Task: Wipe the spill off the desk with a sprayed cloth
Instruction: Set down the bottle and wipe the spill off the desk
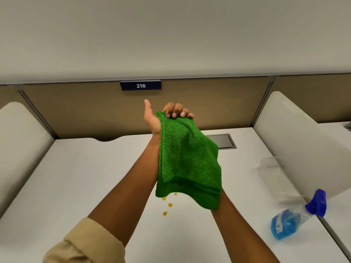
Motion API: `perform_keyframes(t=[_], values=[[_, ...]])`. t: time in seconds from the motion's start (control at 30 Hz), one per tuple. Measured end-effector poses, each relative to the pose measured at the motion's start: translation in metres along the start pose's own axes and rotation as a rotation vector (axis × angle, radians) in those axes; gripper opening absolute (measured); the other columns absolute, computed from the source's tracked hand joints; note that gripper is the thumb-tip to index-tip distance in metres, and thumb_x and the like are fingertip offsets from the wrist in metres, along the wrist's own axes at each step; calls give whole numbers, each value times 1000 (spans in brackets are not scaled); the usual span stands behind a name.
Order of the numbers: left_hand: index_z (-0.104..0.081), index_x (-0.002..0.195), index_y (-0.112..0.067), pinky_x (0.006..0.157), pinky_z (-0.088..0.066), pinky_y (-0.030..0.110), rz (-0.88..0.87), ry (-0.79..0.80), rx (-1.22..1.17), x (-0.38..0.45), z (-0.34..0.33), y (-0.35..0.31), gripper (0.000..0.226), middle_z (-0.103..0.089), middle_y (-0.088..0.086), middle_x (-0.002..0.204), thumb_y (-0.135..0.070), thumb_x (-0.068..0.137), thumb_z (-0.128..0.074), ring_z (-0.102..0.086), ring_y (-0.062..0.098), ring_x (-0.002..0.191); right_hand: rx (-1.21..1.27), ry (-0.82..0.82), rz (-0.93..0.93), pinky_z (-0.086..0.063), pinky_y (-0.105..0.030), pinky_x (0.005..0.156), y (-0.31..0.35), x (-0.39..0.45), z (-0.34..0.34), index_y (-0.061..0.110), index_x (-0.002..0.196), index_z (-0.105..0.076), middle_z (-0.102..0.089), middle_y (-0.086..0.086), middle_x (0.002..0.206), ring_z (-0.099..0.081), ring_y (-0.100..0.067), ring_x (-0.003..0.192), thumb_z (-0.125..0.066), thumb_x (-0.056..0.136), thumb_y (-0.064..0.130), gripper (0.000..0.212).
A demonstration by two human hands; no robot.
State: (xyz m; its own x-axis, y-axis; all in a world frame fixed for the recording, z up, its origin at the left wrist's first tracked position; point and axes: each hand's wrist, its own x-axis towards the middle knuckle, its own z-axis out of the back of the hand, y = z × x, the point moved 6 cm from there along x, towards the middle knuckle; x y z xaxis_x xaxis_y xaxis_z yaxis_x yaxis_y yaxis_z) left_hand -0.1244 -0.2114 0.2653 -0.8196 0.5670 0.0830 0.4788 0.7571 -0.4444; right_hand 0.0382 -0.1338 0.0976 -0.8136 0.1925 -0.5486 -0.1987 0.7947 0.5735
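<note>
My left hand is raised over the white desk, palm toward me and thumb up. Its fingers are curled over the top edge of a folded green cloth, which hangs down from them. My right forearm reaches up to the cloth's lower corner, and the hand itself is hidden behind the fabric. Several small orange drops of spill lie on the desk just below the cloth's bottom edge. A spray bottle with blue liquid and a blue trigger head lies on its side at the right.
Rounded white side dividers stand at the left and right of the desk. A tan back panel carries a dark label reading 216. A grey cable hatch is set into the desk's far edge.
</note>
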Motion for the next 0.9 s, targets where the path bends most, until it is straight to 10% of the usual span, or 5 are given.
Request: perform_keyframes(t=[0.13,0.43,0.57,0.83,0.9], values=[[-36,41,-16,67,-38,32,-31,-165,5,4,8,12,78,-36,2,46,-78,87,-27,-40,21,53,158,-89,67,-44,-31,98,8,2,-23,10,108,-60,-51,-1,98,-49,-21,97,-27,106,25,37],[-38,49,-14,93,-43,46,14,-176,152,7,29,47,72,-51,10,59,-71,93,-38,-58,30,75,404,46,334,-57,-39,42,63,13,-18,18,74,-77,-75,-3,66,-72,-21,55,-38,100,43,53],[-48,64,-11,110,-38,50,120,-163,260,9,48,61,67,-65,20,91,-69,95,-37,-61,34,98,322,209,420,-59,-43,52,89,5,0,19,72,-81,-78,-5,82,-75,-25,68,-97,22,43,58],[-57,91,-16,113,-36,55,185,-370,445,-11,113,51,57,-66,14,114,-68,96,-36,-60,32,117,165,-116,428,-60,-33,49,154,-5,76,22,89,-72,-71,-3,95,-73,-24,75,-59,90,31,16],[-57,95,-15,114,-35,57,167,-451,490,-19,137,42,56,-66,15,116,-67,98,-35,-59,33,123,-12,-175,432,-55,-20,46,159,-6,89,33,83,-68,-69,7,87,-67,-14,75,-24,105,18,51]])
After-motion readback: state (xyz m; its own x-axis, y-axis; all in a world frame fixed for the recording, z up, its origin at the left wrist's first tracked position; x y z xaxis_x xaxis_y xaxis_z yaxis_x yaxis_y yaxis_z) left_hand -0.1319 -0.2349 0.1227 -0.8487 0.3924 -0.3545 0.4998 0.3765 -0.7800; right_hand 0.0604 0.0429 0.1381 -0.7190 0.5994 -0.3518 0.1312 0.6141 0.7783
